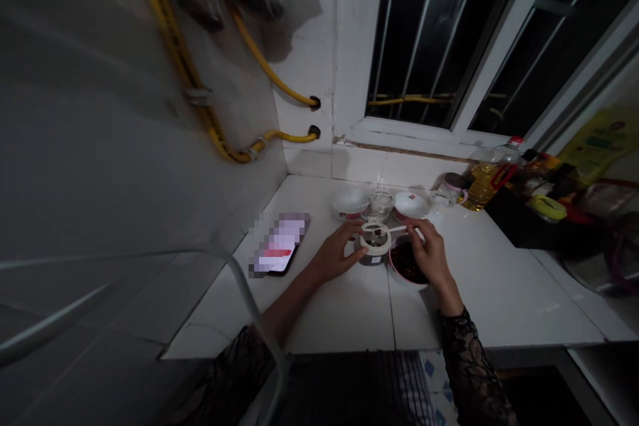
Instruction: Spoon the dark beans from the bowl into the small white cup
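Head view, looking down at a dim kitchen corner. Two bare hands work over a white tiled counter [339, 319]. The left hand [340, 254] grasps a small jar [375, 257], thumb on the near side and fingers at the far side of its pale rim. The jar stands upright and open on the counter, between the hands, with some dark bits inside. The right hand [428, 254] pinches the handle of a white spoon [399, 229] between thumb and fingers; the spoon's head is over the jar's mouth and carries a little dark stuff, too small to make out.

Just right of the jar, partly under the right hand, sits a red bowl [398, 277] of dark red, flaky contents. Behind the jar are a clear glass dish [378, 206] and, on either side of it, two white bowls [411, 205]. To the left lies a lit phone [292, 243], its screen blurred.

Farther right stand an oil bottle [480, 190] with a red cap and a black box [509, 226] of kitchen items. Yellow pipes [172, 40] run along the left wall, and a barred window [417, 46] shows darkness outside.
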The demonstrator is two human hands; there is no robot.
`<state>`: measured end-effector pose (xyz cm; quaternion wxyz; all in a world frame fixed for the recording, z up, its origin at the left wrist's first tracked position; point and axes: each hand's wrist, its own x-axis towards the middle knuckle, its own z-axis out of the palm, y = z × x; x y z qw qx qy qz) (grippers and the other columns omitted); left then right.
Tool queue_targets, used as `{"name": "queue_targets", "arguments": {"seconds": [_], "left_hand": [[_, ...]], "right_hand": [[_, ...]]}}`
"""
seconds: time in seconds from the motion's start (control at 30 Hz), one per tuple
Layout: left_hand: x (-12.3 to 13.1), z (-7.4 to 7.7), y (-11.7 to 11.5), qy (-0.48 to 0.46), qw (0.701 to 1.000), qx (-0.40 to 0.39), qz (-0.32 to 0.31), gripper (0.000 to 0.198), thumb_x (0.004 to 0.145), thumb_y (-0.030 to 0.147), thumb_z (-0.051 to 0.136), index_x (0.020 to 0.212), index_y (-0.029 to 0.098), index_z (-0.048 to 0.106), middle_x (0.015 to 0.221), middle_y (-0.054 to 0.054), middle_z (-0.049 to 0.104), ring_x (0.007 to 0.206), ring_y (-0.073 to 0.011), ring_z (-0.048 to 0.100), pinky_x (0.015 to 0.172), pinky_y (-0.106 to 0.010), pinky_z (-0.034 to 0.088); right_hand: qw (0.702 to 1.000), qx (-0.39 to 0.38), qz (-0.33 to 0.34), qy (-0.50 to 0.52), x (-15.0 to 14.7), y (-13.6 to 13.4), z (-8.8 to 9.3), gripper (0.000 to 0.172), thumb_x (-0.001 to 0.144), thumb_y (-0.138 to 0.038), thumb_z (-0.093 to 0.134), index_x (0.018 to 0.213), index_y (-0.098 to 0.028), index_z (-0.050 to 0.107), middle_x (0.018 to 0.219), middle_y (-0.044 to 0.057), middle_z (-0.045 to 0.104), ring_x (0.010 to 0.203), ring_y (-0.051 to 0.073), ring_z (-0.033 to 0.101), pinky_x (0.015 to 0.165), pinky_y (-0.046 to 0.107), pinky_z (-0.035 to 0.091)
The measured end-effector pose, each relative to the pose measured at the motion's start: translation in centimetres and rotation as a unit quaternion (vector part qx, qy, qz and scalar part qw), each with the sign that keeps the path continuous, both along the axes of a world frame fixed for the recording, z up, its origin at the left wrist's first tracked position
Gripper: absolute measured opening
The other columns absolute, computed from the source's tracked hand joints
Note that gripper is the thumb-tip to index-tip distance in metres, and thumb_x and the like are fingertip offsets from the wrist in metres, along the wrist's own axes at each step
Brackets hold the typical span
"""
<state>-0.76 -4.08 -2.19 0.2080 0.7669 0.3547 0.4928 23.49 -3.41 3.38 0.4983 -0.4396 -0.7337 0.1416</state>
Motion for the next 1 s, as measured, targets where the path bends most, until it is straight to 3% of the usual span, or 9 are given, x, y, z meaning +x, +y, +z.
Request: {"name": "queue_targets", "arguments": {"seconds": [0.13, 0.23, 0.4, 0.57, 0.77, 1.0], "left_hand": [[0.0, 0.1, -0.1, -0.001, 1.0, -0.001, -0.002, 0.023, 0.089, 0.031, 0.065, 0.11, 0.023, 0.058, 0.129, -0.012, 0.063, 0.122, -0.0257, 0.063, 0.089, -0.037, 0.06], [0.0, 0.2, -0.1, 0.001, 1.0, 0.0, -0.005, 0.022, 0.09, 0.032, 0.065, 0.109, 0.023, 0.058, 0.13, -0.012, 0.063, 0.124, -0.0257, 0.061, 0.089, -0.037, 0.061], [0.0, 0.0, 0.0, 0.004, 1.0, 0.003, 0.0, 0.023, 0.09, 0.032, 0.065, 0.111, 0.023, 0.058, 0.132, -0.014, 0.062, 0.124, -0.0264, 0.062, 0.089, -0.038, 0.061], [-0.1, -0.2, 0.1, 0.006, 1.0, 0.005, 0.0, 0.024, 0.09, 0.032, 0.065, 0.111, 0.022, 0.058, 0.132, -0.014, 0.062, 0.123, -0.0259, 0.062, 0.089, -0.037, 0.061], [0.0, -0.2, 0.1, 0.0, 1.0, 0.002, -0.001, 0.025, 0.09, 0.031, 0.065, 0.112, 0.023, 0.058, 0.132, -0.013, 0.062, 0.123, -0.0255, 0.063, 0.089, -0.037, 0.061], [0.0, -0.3, 0.1, -0.001, 1.0, 0.003, -0.002, 0.025, 0.09, 0.031, 0.066, 0.112, 0.023, 0.059, 0.132, -0.013, 0.062, 0.124, -0.026, 0.062, 0.088, -0.038, 0.061]], "right_hand": [[0.987, 0.105, 0.062, -0.105, -0.2, -0.3, 0.1, 0.021, 0.097, -0.027, 0.049, 0.094, -0.025, 0.07, 0.086, 0.006, 0.073, 0.086, 0.024, 0.063, 0.086, 0.041, 0.047], [0.991, 0.11, 0.026, -0.072, 0.6, -0.4, 0.3, 0.019, 0.098, -0.028, 0.051, 0.094, -0.024, 0.069, 0.086, 0.006, 0.072, 0.085, 0.023, 0.063, 0.085, 0.041, 0.048], [0.997, 0.034, -0.065, 0.02, 3.0, -0.1, -0.1, 0.022, 0.094, -0.035, 0.051, 0.091, -0.023, 0.068, 0.086, 0.005, 0.069, 0.081, 0.022, 0.062, 0.078, 0.036, 0.05], [0.994, -0.002, -0.104, -0.022, 4.1, 0.5, -0.8, 0.022, 0.088, -0.032, 0.049, 0.086, -0.022, 0.069, 0.085, 0.006, 0.069, 0.082, 0.024, 0.061, 0.081, 0.038, 0.047], [0.99, -0.059, -0.025, -0.125, 3.4, 0.6, -0.9, 0.021, 0.081, -0.026, 0.05, 0.078, -0.024, 0.07, 0.079, 0.006, 0.072, 0.083, 0.025, 0.062, 0.087, 0.039, 0.044], [0.976, -0.211, -0.043, 0.003, 3.5, 0.8, -0.6, 0.024, 0.07, -0.035, 0.05, 0.073, -0.022, 0.069, 0.063, 0.001, 0.064, 0.065, 0.02, 0.056, 0.067, 0.031, 0.041]]}}
